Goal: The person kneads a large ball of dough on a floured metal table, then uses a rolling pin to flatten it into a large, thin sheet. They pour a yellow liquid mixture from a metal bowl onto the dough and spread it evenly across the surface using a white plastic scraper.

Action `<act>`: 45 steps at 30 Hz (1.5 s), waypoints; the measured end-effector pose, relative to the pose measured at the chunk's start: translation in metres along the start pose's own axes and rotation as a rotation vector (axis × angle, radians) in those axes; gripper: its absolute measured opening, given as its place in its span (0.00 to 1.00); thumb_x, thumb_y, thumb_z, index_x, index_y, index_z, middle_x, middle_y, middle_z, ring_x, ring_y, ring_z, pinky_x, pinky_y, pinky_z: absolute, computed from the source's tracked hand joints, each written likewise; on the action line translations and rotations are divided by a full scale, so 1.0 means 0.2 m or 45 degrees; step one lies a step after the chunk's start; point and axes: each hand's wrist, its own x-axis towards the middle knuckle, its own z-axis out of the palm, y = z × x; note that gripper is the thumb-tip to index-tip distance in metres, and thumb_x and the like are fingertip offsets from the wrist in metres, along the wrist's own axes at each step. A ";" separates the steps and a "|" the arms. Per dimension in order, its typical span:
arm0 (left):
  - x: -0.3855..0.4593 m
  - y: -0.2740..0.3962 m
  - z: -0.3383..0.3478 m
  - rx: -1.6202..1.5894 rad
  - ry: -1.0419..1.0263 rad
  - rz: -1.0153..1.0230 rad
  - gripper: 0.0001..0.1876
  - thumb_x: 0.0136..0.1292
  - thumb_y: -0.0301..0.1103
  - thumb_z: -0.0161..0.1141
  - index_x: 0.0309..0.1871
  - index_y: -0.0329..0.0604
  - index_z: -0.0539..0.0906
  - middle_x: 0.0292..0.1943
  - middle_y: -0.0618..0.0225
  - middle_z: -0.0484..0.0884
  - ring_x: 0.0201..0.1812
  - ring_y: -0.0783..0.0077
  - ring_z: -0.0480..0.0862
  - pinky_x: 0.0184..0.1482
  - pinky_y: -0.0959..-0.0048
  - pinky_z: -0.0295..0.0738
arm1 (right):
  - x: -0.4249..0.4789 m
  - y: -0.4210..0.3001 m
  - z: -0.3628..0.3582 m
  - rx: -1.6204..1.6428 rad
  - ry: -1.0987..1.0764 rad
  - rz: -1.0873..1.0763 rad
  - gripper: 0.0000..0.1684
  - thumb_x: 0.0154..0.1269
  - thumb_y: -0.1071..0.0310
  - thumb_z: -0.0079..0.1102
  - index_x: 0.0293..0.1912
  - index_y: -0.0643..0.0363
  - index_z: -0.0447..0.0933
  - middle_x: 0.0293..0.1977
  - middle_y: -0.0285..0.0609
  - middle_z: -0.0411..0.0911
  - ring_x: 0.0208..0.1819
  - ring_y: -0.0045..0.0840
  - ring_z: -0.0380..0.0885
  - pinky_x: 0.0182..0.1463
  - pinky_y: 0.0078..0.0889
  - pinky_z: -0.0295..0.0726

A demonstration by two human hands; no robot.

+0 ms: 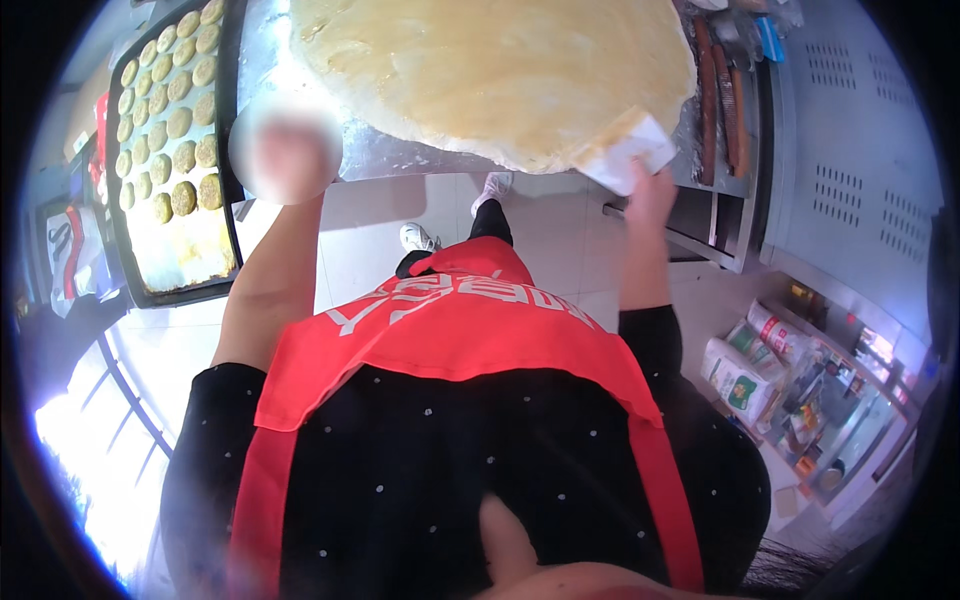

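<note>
A large, thin sheet of dough [487, 67] with a yellowish, glossy coating covers much of the metal worktop [397, 156] in front of me. My right hand [651, 196] grips a white flat scraper [628, 156] at the dough's near right edge. Yellowish paste shows along the scraper's far edge. At the worktop's near left side is my left hand [286, 156], close to the baking tray. A blurred patch covers it, so its fingers and anything in them cannot be made out.
On the left, a dark-rimmed baking tray [187, 259] bears rows of round flat pastries [179, 122]. Several wooden rolling pins [706, 105] lie right of the dough. A vented metal cabinet [840, 154] stands farther right, with packed bags [739, 382] on a low shelf nearby.
</note>
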 end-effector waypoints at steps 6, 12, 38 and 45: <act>0.09 0.04 -0.14 -1.288 -0.527 -0.689 0.16 0.64 0.33 0.54 0.54 0.41 0.74 0.46 0.61 0.77 0.49 0.64 0.77 0.50 0.69 0.72 | 0.62 -0.20 0.05 -1.526 0.039 -0.226 0.17 0.53 0.69 0.59 0.42 0.69 0.80 0.40 0.59 0.82 0.46 0.44 0.81 0.50 0.38 0.77; 0.27 -0.11 -0.26 -1.586 -0.850 -0.987 0.23 0.60 0.38 0.56 0.57 0.39 0.73 0.52 0.55 0.75 0.55 0.54 0.74 0.58 0.54 0.66 | 0.22 -0.27 1.04 -1.245 -0.344 -0.482 0.16 0.53 0.66 0.57 0.39 0.68 0.81 0.38 0.62 0.81 0.45 0.48 0.81 0.47 0.45 0.79; 0.49 -0.35 -0.34 -1.467 -1.511 -0.927 0.26 0.65 0.41 0.50 0.67 0.46 0.68 0.71 0.65 0.60 0.74 0.60 0.53 0.73 0.53 0.43 | -0.06 -0.88 1.88 -1.605 -2.074 -1.549 0.08 0.52 0.64 0.59 0.30 0.55 0.84 0.29 0.50 0.81 0.33 0.44 0.80 0.41 0.45 0.77; 0.50 -0.34 -0.35 -1.395 -1.604 -0.864 0.28 0.64 0.39 0.51 0.68 0.41 0.66 0.72 0.62 0.59 0.75 0.58 0.51 0.73 0.52 0.40 | 0.64 -0.98 2.60 -1.315 -1.204 -1.313 0.18 0.49 0.55 0.67 0.35 0.58 0.84 0.35 0.52 0.82 0.39 0.43 0.81 0.45 0.42 0.79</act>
